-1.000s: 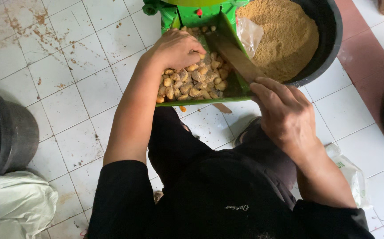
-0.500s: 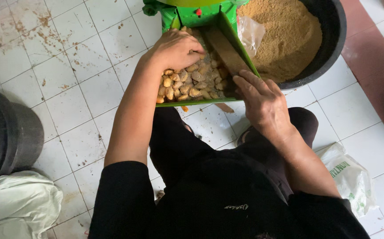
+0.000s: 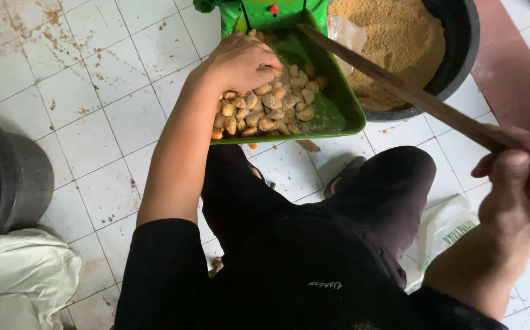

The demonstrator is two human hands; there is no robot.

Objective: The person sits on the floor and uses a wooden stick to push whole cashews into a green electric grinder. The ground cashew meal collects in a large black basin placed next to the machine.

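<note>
While your left hand [image 3: 240, 61] is cupping tan lumps [image 3: 265, 107] in the green tray [image 3: 344, 104], many lumps are waiting; your right hand [image 3: 518, 183] is gripping the wooden stick [image 3: 399, 88].

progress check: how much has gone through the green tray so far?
Done: black tub already heaped with brown meal. In hand: left hand on the nut pile in the green tray; right hand grips a wooden stick. Left: that pile.

Left hand [image 3: 240, 61] outstretched, fingers curled downward; right hand [image 3: 518, 192] raised (grip clenched).
</note>
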